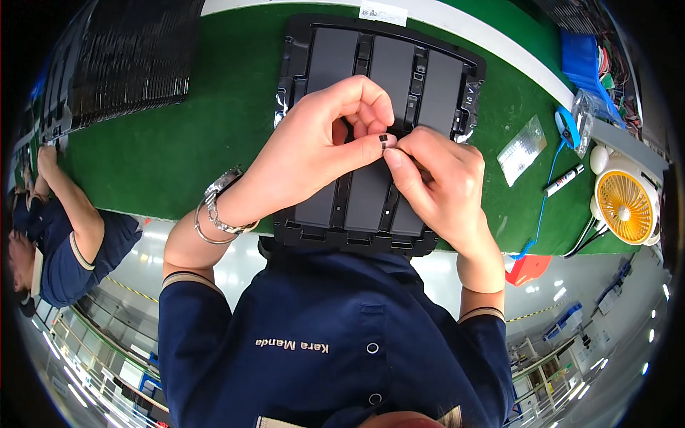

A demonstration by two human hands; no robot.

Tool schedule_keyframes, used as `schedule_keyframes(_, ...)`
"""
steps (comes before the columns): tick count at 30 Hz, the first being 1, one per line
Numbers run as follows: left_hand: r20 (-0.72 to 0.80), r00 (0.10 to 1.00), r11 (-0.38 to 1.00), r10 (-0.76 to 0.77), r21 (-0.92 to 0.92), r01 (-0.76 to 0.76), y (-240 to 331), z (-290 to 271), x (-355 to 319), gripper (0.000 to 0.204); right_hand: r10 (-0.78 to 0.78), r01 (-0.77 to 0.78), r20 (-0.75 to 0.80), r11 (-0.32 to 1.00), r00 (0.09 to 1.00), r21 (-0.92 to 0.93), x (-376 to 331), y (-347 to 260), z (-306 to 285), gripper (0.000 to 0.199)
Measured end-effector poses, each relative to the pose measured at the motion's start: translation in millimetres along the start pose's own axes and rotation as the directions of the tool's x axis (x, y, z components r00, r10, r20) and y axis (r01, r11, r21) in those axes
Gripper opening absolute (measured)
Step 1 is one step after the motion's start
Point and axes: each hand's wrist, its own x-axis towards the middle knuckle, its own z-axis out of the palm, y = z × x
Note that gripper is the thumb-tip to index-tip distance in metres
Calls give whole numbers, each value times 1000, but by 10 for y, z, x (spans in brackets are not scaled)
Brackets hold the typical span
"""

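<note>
Both hands meet above a black plastic tray [300, 68] that holds several flat dark grey panels [334, 60]. My left hand [325, 139] has its fingers curled and its thumb reaching to the right. On that thumb's tip sit small black pieces [383, 138], like bits of tape or film. My right hand [442, 178] is closed in a pinch, its thumb and forefinger touching the left thumb's tip at those pieces. Whatever lies between the right fingertips is too small to make out.
On the green table [214, 128], a stack of black trays [135, 64] stands at the far left. To the right are a clear plastic bag [521, 151], a marker pen [564, 180], a blue coiled cord [544, 200], a yellow fan [623, 207] and a blue bin [581, 60]. Another person [68, 235] works at left.
</note>
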Motion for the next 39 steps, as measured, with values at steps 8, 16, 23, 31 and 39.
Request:
schedule_keyframes(8,-19,999,998,-38,-44,37,20,36,125,19,-148,145,-157,989,976,-29,33,100,-125,13)
schedule_keyframes(16,259,856,308,447,854,-419,-29,304,505,54,297,-54,-392,850,871,523,7,186,-507,21)
schedule_keyframes(23,356,795,23,491,907,-421,-49,311,654,51,386,-38,-394,753,834,657,20,199,-599,28)
schedule_keyframes(31,-96,951,650,295,750,-126,212,211,628,50,324,-46,-351,789,879,612,-9,228,-581,29)
schedule_keyframes(39,2,995,925,-104,-368,98,210,221,278,62,309,-165,-300,892,902,422,-16,-3,-446,31)
